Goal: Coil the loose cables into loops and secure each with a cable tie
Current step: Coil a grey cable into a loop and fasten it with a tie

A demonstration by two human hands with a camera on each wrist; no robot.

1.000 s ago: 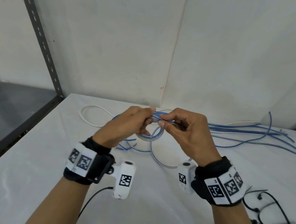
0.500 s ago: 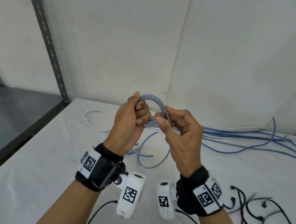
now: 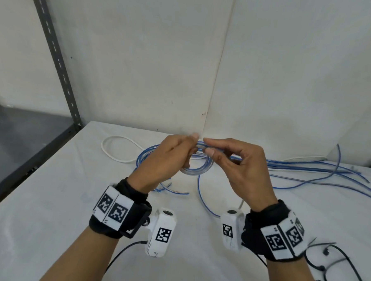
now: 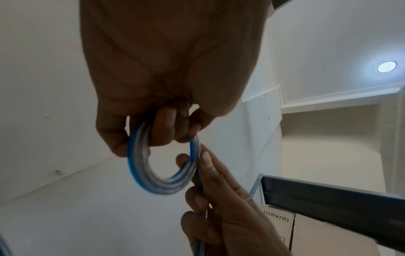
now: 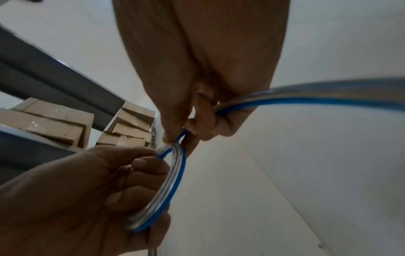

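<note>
Nearest the camera, at the right edge of the white table [image 3: 46, 229], lies a loose scatter of black cable ties [image 3: 334, 268], untouched and well apart from the hands. A thin black lead [image 3: 123, 251] runs from the left wrist camera toward the near edge.

Above the middle of the table both hands are raised and meet fingertip to fingertip. The left hand [image 3: 168, 161] has its fingers curled through a small coil [image 3: 197, 171] of clear, blue-striped cable and grips the wound turns; in the left wrist view the coil [image 4: 162, 166] hangs from those curled fingers as a ring of several turns. The right hand [image 3: 239, 169] pinches the same cable just beside the coil between thumb and forefinger, and in the right wrist view the free run [image 5: 306, 97] passes out of its closed fingers to the side. The coil hangs between the two hands, clear of the table.

Below it the cable's slack [image 3: 203, 197] drops to the tabletop and curves away. Farther back, more blue-striped cables [image 3: 318, 171] lie stretched out to the right, and a white cable [image 3: 115, 149] loops at the left, near the wall [image 3: 140, 73].
</note>
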